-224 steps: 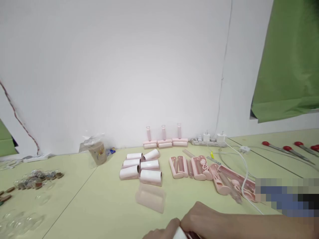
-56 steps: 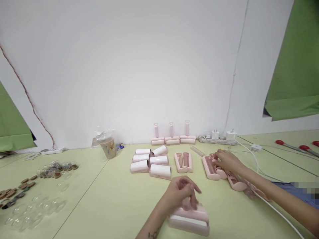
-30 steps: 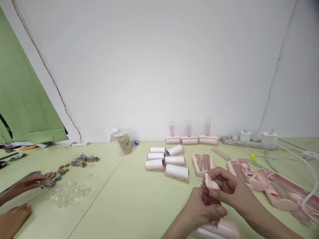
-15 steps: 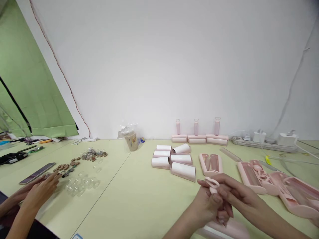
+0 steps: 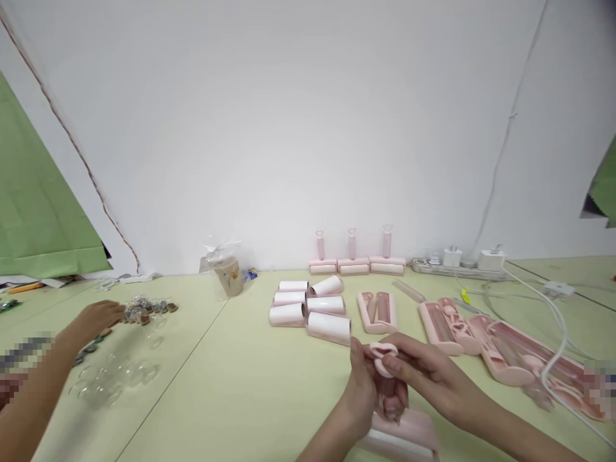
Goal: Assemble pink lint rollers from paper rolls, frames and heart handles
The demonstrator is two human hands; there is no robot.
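Observation:
My left hand (image 5: 360,391) is closed around a clear pink lint roller handle (image 5: 385,385), held roughly upright. At its top end is a pink heart-shaped loop (image 5: 384,350), which the fingers of my right hand (image 5: 428,369) pinch from the side. Just below both hands lies a pink lint roller head (image 5: 409,433) with a white roll, partly covered by my fingers. Whether the handle touches that head is hidden.
White paper rolls (image 5: 330,325) lie in a group ahead. Three upright lint rollers (image 5: 352,247) stand by the wall. Pink casings (image 5: 440,327) and a cable (image 5: 553,321) are at right. A bagged cup (image 5: 228,276), clear domes (image 5: 115,378) and a co-worker's arm (image 5: 62,346) are at left.
The view has turned right, so things sit further left. Both my hands stay on the handle, its loop now more tilted into view. The co-worker's hand has reached towards the small pieces.

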